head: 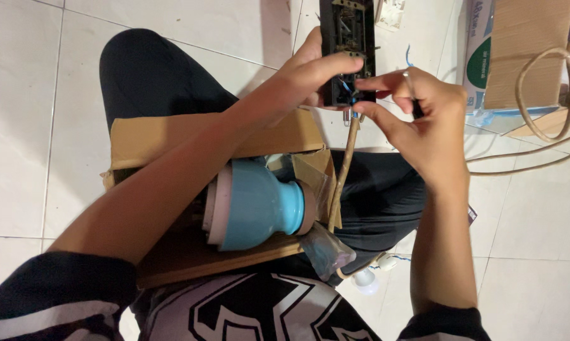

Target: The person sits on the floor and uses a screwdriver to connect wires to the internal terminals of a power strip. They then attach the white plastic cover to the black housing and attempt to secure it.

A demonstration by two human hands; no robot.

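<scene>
left grip point(310, 76): black switch box point(347, 38) | right grip point(424, 120): blue wire point(354, 108)

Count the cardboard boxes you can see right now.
2. One open cardboard box rests on the person's lap, holding a blue fixture. A second box stands on the floor at top right, partly cut off by the frame; others may lie outside view.
</scene>
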